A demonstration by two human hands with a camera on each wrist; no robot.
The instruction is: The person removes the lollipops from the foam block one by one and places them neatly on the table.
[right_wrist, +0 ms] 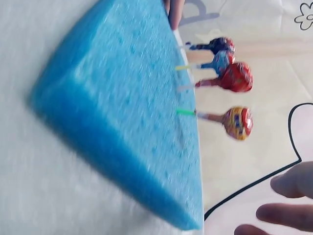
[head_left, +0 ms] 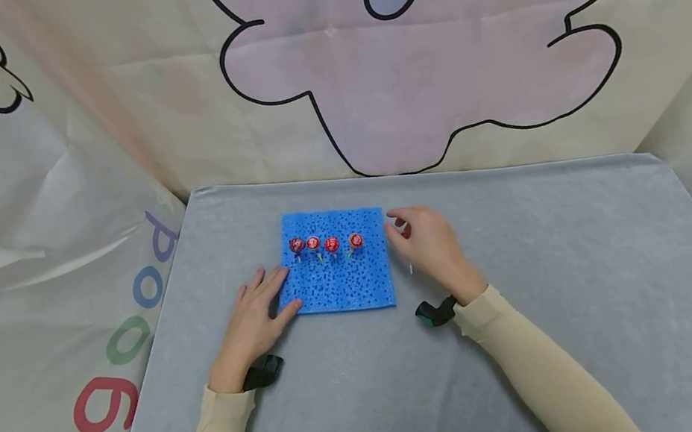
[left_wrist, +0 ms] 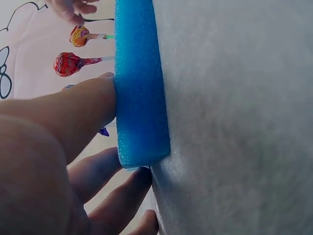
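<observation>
A blue foam block (head_left: 344, 292) lies flat on the table, with a row of several wrapped lollipops (head_left: 332, 245) standing upright in its far half. In the right wrist view they are a yellow-and-red lollipop (right_wrist: 238, 123), a red one (right_wrist: 239, 78), a light blue one and a dark one. My left hand (head_left: 254, 325) rests against the block's left side, fingers spread, thumb at its near corner. Just right of the block, my right hand (head_left: 428, 241) pinches another lollipop (head_left: 406, 232), its red head partly hidden by the fingers and its white stick pointing down.
Grey cloth (head_left: 565, 272) covers the table and extends on both sides of the block. A printed fabric backdrop (head_left: 433, 81) rises behind the far edge, and another hanging sheet (head_left: 20, 260) stands at the left. Each wrist carries a small black camera.
</observation>
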